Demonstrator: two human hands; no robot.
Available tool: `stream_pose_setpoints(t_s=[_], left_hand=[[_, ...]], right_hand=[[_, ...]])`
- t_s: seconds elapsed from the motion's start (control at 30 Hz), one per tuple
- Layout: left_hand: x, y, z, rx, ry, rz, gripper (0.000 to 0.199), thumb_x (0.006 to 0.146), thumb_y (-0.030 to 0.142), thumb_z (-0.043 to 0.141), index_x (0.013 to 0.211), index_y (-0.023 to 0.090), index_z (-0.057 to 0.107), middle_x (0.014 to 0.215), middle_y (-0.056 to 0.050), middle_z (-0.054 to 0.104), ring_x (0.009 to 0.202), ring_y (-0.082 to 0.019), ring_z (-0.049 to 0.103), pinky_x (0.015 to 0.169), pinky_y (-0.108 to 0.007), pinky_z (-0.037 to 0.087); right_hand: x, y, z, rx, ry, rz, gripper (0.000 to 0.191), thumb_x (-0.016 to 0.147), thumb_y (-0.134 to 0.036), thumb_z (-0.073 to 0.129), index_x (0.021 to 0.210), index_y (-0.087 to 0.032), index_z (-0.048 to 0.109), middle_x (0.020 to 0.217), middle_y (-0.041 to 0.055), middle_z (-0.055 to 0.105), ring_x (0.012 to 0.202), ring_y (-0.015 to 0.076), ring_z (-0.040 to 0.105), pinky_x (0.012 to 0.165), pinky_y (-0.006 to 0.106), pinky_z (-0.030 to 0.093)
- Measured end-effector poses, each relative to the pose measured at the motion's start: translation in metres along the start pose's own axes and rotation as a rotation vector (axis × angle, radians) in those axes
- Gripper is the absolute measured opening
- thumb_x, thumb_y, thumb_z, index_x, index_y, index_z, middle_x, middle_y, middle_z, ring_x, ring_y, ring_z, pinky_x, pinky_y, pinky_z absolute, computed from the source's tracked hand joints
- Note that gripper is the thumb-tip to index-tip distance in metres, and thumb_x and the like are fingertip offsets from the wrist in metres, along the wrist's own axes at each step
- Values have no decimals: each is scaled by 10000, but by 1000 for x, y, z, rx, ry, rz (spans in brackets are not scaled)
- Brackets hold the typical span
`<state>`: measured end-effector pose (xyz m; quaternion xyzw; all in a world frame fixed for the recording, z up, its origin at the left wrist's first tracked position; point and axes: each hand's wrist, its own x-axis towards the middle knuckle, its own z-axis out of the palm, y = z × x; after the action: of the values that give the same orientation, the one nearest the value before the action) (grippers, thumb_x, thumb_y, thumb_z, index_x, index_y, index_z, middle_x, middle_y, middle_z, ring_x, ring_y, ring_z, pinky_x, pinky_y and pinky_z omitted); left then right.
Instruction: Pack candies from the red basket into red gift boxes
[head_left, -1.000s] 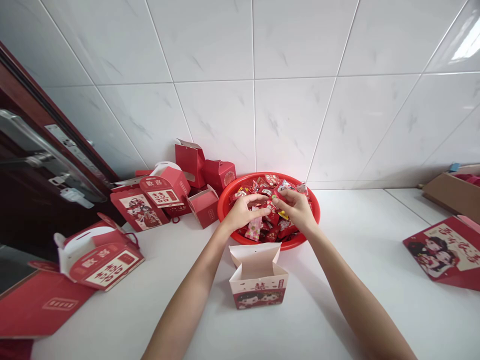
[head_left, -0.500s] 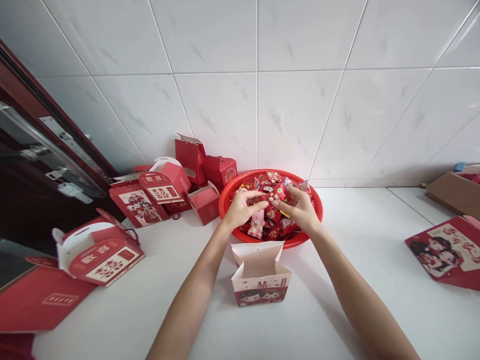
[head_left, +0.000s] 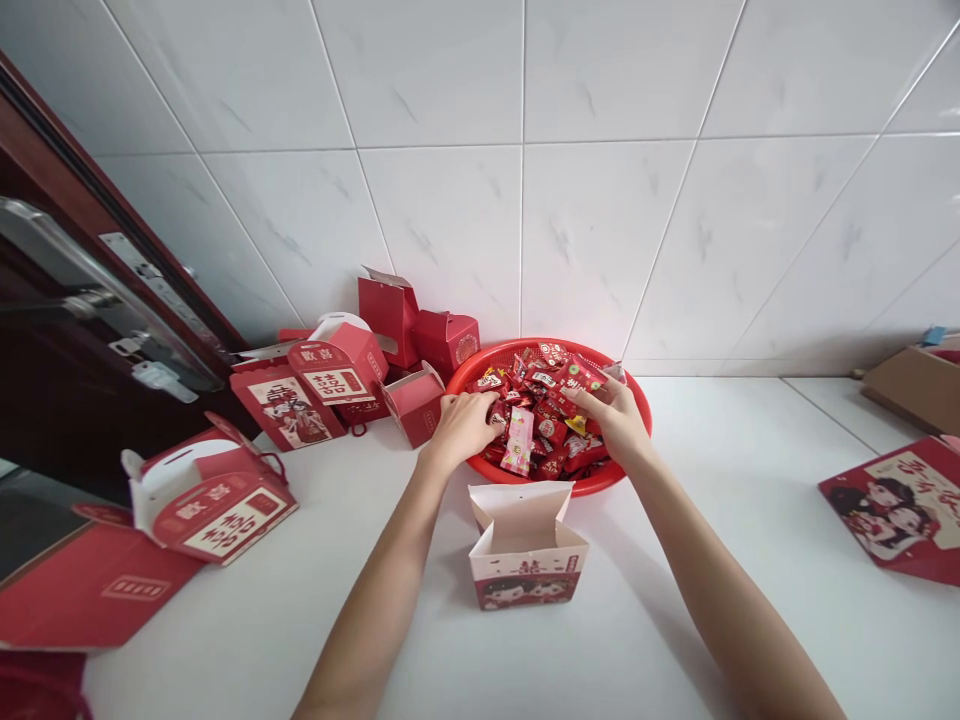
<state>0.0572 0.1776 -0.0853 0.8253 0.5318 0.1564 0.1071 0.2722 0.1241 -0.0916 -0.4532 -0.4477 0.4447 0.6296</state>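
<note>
A red basket (head_left: 641, 440) full of wrapped candies stands against the tiled wall. My left hand (head_left: 466, 428) reaches into its left side, fingers bent down among the candies; whether they grip one is hidden. At the basket's right, my right hand (head_left: 613, 412) holds a red candy packet (head_left: 581, 375) between thumb and fingers. A pink candy packet (head_left: 518, 440) lies on the pile between the hands. In front of the basket stands an open paper box (head_left: 527, 575), upright, with a white inside and printed figures on its front.
Several red gift boxes (head_left: 337, 375) crowd the back left. An open handled box (head_left: 217, 500) and another red box (head_left: 97, 590) stand nearer at left. To the right are a printed red box (head_left: 900, 510) and a brown carton (head_left: 911, 385). A dark door (head_left: 67, 330) borders the left.
My left hand has let go of the red packet and moved left and down into the candies. My right hand keeps the packet, now slightly farther right. The view has shifted slightly.
</note>
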Motion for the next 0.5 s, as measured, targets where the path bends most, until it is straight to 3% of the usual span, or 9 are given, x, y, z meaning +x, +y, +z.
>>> stream_pose_setpoints(t_s=[0.1,0.2,0.33,0.43,0.5], left_hand=[[2,3,4,-24,-16,4,562,788,143,715,1349,171,681,1170,-161,787,1161,-399,697,1057,-514,449],[3,-2,4,-178,-14,24,544,745,147,753,1286,190,718,1068,-112,804,1060,-348,725,1022,-471,475],[3,-3,0,-644,27,64,338,695,336,838,981,165,783,1017,-94,796,995,-304,715,935,-415,533],[2,5,-2,-1045,-6,42,409,631,444,884,890,154,758,924,-68,774,898,-257,710,869,-390,557],[1,11,-3,-1188,3,-14,452,558,414,927,890,159,754,865,-35,747,830,-212,694,820,-350,556]], right_hand=[[0,0,0,-29,-3,-5,452,647,-483,886,975,-235,699,937,50,789,894,286,745,720,399,617],[0,0,0,-49,4,-1,445,650,-482,877,973,-242,686,954,54,785,889,289,739,681,388,605],[0,2,-2,-34,-5,20,391,688,-494,853,921,-237,675,950,47,771,928,276,733,783,400,617],[0,5,-2,-9,-19,90,395,687,-510,860,874,-238,641,907,29,740,877,256,722,721,384,632],[0,5,-1,19,-55,135,409,682,-518,865,867,-243,626,902,14,710,849,241,711,662,374,643]])
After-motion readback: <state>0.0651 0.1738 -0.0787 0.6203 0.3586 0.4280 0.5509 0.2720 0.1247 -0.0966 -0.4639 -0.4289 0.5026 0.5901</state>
